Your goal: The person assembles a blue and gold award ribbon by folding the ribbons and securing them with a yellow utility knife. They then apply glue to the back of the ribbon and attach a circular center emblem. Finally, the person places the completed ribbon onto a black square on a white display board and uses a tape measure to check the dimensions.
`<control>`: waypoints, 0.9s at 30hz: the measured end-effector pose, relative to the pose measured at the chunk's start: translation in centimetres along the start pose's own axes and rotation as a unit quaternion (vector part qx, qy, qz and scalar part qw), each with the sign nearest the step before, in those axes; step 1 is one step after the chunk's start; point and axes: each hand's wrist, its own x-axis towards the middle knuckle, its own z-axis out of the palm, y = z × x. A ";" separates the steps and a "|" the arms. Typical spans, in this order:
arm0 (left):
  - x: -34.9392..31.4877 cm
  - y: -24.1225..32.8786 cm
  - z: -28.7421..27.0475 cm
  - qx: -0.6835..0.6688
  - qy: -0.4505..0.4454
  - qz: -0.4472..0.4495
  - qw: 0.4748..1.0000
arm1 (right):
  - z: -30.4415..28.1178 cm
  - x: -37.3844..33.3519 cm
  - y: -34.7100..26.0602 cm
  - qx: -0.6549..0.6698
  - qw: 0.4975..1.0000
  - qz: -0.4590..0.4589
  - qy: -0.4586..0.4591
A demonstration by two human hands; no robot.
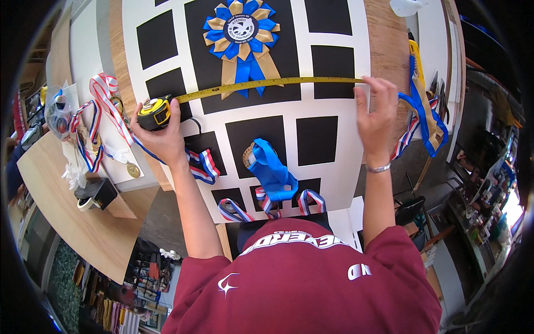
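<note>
My left hand grips a yellow and black tape measure at the left edge of a white mat board with black openings. The tape's yellow blade runs out across the board to the right edge. There my right hand has its fingertips at the blade's end, the index finger bent over it. Under the blade lies a blue and gold rosette ribbon, its tails crossed by the tape. Lower on the board rest a medal with a blue ribbon and several striped ribbons.
Left of the board lie striped medal ribbons and a gold medal. A small black box stands near a curved wooden panel. On the right hang a blue and gold ribbon and a yellow tool. Cluttered shelves stand beyond.
</note>
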 end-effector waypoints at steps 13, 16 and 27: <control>0.0 -0.3 0.1 0.012 -0.007 0.012 1.000 | 5.1 -1.8 -9.6 0.022 0.989 -0.089 -0.116; -0.2 -0.6 -0.1 0.026 -0.001 0.028 0.999 | 4.8 0.2 -9.2 0.095 0.989 -0.081 -0.081; -0.1 -0.5 0.1 0.021 0.008 0.023 0.999 | 7.5 14.5 -7.3 -0.009 0.870 -0.367 -0.328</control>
